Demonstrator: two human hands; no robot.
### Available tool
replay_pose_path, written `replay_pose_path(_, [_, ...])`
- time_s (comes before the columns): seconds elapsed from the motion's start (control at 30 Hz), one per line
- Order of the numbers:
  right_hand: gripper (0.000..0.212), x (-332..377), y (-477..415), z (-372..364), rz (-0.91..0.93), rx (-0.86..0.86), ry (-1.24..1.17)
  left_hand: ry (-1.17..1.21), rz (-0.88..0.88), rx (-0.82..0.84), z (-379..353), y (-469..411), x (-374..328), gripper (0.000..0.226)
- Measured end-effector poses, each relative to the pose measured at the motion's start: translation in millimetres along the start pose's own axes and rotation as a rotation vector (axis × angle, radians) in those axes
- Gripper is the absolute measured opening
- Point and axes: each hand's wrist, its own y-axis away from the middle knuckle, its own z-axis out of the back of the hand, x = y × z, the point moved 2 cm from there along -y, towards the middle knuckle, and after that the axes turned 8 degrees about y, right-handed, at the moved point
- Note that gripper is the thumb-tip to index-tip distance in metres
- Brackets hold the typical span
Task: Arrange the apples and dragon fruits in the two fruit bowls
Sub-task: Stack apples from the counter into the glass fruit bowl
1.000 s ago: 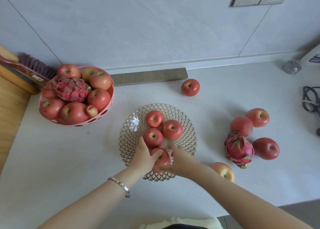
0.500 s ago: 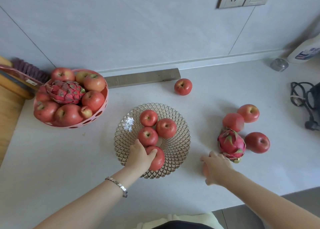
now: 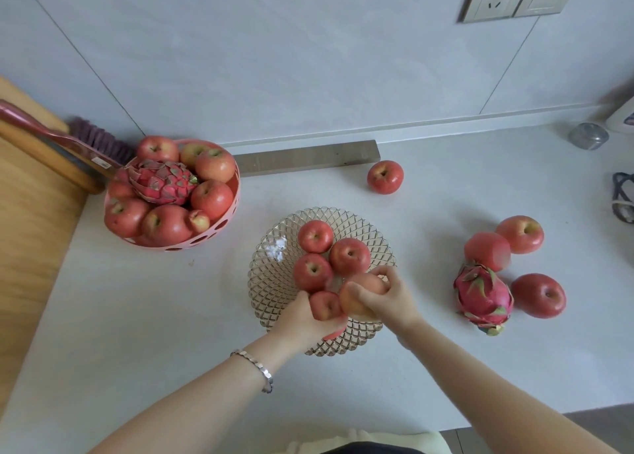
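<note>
Right hand (image 3: pixel 387 299) now arriving back over the glass bowl (image 3: pixel 271 275), fingers curling around a pale apple (image 3: pixel 360 294), left hand (image 3: pixel 302 319) gripping a red apple (image 3: pixel 326 304) beside it, dragon fruit (image 3: pixel 483 297) lying on the counter (image 3: pixel 137 316).

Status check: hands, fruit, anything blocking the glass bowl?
Left hand shut on red apple in the glass bowl. Right hand shut on pale apple over the bowl. Dragon fruit and four apples loose on the counter. Nothing blocking.
</note>
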Motion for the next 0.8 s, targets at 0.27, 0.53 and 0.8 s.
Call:
replay_pose_path(0.27, [0.062, -16, -7, -18, 0.196, -0.072, 0.163, -0.129, 0.027, -0.039, 18, 4, -1, 0.062])
replay_pose_path(0.53, [0.070, -19, -12, -11, 0.418, 0.001, 0.544, -0.114, 0.032, 0.013, 22, 1, 5, 0.090])
replay_pose_path(0.8, [0.060, -25, -6, -14, 0.502, 0.056, 0.889, -0.021, -0.095, 0.069, 15, 1, -1, 0.106])
